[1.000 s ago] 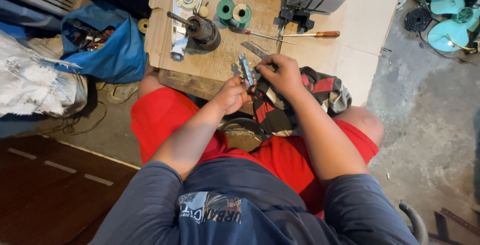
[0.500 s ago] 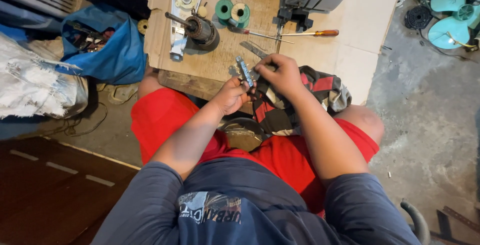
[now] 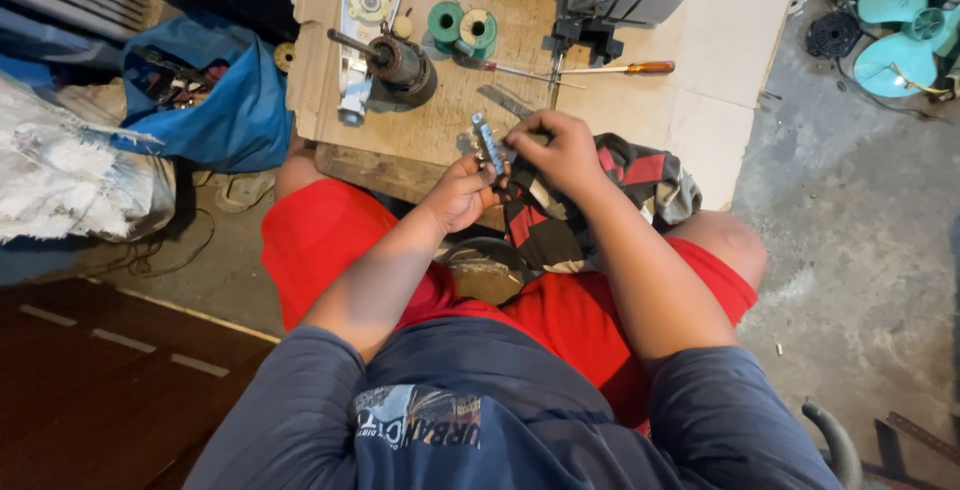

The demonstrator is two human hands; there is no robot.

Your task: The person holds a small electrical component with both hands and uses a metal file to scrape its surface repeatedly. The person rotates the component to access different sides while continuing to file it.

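Now both hands meet over the near edge of the cardboard sheet (image 3: 720,40), just above the red shorts (image 3: 330,240). The left hand (image 3: 462,192) is curled closed around the lower end of a small metal part (image 3: 487,142) with a blue strip, which stands nearly upright between the two hands. The right hand (image 3: 558,148) pinches its upper side with bent fingers, more over the top of it than half a second ago, when the part leaned further left. A red-and-black cloth (image 3: 630,182) lies under the right wrist. Farther out on the cardboard, unmoved, sit a motor rotor (image 3: 398,65), two green wire spools (image 3: 462,28) and an orange-handled screwdriver (image 3: 618,69). A blue bag (image 3: 225,115) lies to the left.
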